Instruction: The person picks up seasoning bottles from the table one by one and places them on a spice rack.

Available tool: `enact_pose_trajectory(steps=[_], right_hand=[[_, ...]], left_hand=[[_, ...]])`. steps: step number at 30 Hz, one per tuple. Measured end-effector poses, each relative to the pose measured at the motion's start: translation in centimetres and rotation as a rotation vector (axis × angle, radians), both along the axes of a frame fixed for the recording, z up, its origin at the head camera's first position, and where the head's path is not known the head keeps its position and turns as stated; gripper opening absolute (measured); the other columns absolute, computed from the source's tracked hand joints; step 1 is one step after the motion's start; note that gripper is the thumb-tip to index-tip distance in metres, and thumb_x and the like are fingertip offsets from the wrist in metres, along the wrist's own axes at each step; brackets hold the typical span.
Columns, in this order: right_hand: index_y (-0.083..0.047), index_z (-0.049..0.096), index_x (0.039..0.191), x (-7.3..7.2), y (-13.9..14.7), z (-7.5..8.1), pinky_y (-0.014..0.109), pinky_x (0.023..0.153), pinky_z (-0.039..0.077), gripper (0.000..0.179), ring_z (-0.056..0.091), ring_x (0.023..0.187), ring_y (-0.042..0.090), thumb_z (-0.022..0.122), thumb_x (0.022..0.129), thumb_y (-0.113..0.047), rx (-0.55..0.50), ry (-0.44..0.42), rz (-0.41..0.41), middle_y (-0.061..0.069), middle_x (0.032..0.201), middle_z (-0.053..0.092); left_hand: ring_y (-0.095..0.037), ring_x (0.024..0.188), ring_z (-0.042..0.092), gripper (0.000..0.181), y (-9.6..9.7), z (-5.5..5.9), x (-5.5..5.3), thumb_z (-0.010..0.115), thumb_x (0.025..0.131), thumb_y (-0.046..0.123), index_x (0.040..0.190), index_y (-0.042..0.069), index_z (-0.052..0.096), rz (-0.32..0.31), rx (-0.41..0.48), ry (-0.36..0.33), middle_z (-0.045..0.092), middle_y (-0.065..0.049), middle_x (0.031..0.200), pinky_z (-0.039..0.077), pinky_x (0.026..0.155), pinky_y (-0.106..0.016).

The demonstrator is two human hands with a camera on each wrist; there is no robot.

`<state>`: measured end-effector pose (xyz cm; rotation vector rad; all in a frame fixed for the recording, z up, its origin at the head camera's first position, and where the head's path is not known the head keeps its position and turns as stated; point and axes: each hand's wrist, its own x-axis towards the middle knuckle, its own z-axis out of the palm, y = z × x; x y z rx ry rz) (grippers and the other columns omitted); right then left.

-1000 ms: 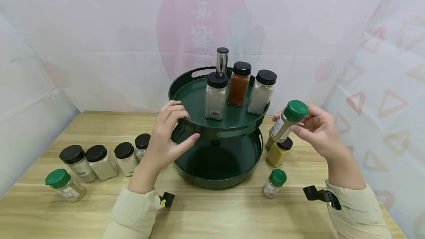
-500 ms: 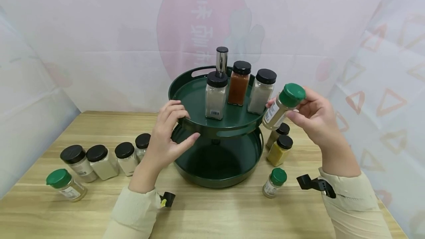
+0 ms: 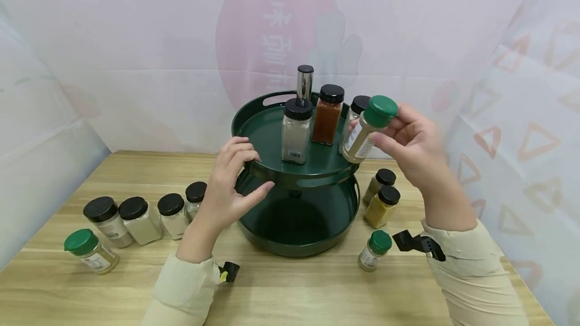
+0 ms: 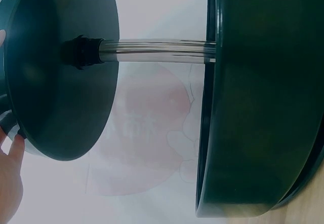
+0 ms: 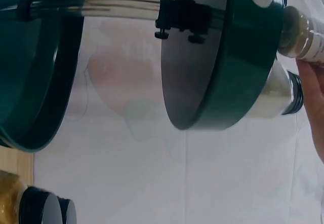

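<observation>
My right hand [image 3: 414, 150] grips a green-capped spice jar [image 3: 366, 130], tilted, at the right rim of the upper tray of a green two-tier turntable rack [image 3: 267, 130]. In the right wrist view the jar's base [image 5: 293, 31] shows close beside that tray. The jar overlaps a black-capped jar behind it in the head view. On the upper tray also stand a jar of red-brown powder [image 3: 327, 117] and a jar of pale powder [image 3: 296, 132]. My left hand [image 3: 231, 180] rests on the upper tray's front left rim, fingers over the edge and thumb below.
A metal post [image 3: 304, 82] rises through the upper tray. The lower tray [image 3: 299, 248] stands on the wooden table. Several black-capped jars [image 3: 140, 223] and a green-capped jar [image 3: 92, 250] stand left. To the right are a yellow-powder jar [image 3: 381, 208], a dark-capped jar [image 3: 378, 185] and a small green-capped jar [image 3: 373, 250].
My right hand has carried the green-capped spice jar up and left, from above the right-hand jars to the upper tray's right rim. The left hand has stayed on the rim.
</observation>
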<state>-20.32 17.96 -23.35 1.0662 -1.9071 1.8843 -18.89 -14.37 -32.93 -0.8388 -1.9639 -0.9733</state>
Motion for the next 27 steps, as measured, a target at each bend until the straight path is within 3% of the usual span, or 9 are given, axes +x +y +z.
enact_pose_trajectory(steps=[8, 15, 17, 23, 27], right_hand=[[-0.003, 0.059, 0.122, -0.2, -2.1, 0.2, 0.021, 0.094, 0.055, 0.037, 0.072, 0.103, 0.009, 0.066, 0.088, 0.009, 0.155, -0.119, -0.1, -0.009, 0.111, 0.074], [0.001, 0.056, 0.12, -0.7, -2.8, 0.0, 0.021, 0.092, 0.056, 0.035, 0.072, 0.102, 0.007, 0.067, 0.088, 0.007, 0.238, -0.145, -0.093, -0.014, 0.11, 0.072], [0.003, 0.055, 0.122, -0.8, -2.9, 0.1, 0.022, 0.091, 0.056, 0.036, 0.072, 0.102, 0.006, 0.067, 0.088, 0.007, 0.26, -0.156, -0.095, -0.01, 0.112, 0.072], [0.005, 0.051, 0.127, -0.9, -3.2, 0.3, 0.021, 0.092, 0.055, 0.04, 0.07, 0.104, 0.005, 0.067, 0.09, 0.003, 0.343, -0.186, -0.107, 0.019, 0.126, 0.066], [0.005, 0.049, 0.126, -1.0, -3.4, 0.5, 0.021, 0.091, 0.056, 0.039, 0.069, 0.106, 0.004, 0.065, 0.091, 0.003, 0.379, -0.201, -0.083, 0.026, 0.13, 0.062]], left_hand=[[-0.034, 0.133, 0.043, 0.053, 0.0, -0.1, 0.0, 0.061, 0.092, 0.055, 0.109, 0.004, 0.06, 0.005, 0.0, -0.001, 0.058, -0.017, 0.117, 0.03, 0.119, -0.046], [-0.034, 0.132, 0.043, 0.054, 0.3, 0.0, 0.0, 0.061, 0.092, 0.055, 0.109, 0.004, 0.06, 0.005, -0.003, 0.004, 0.06, -0.016, 0.116, 0.031, 0.119, -0.045], [-0.034, 0.132, 0.043, 0.054, 0.4, 0.0, 0.0, 0.061, 0.092, 0.055, 0.109, 0.004, 0.06, 0.003, -0.002, 0.004, 0.059, -0.016, 0.116, 0.031, 0.119, -0.045], [-0.034, 0.132, 0.043, 0.053, 0.5, 0.0, 0.0, 0.061, 0.092, 0.055, 0.108, 0.004, 0.06, -0.003, -0.001, 0.006, 0.059, -0.016, 0.115, 0.031, 0.119, -0.045], [-0.034, 0.132, 0.043, 0.053, 0.5, 0.0, 0.1, 0.061, 0.093, 0.054, 0.108, 0.004, 0.06, -0.006, 0.001, 0.006, 0.059, -0.016, 0.115, 0.031, 0.119, -0.044]])
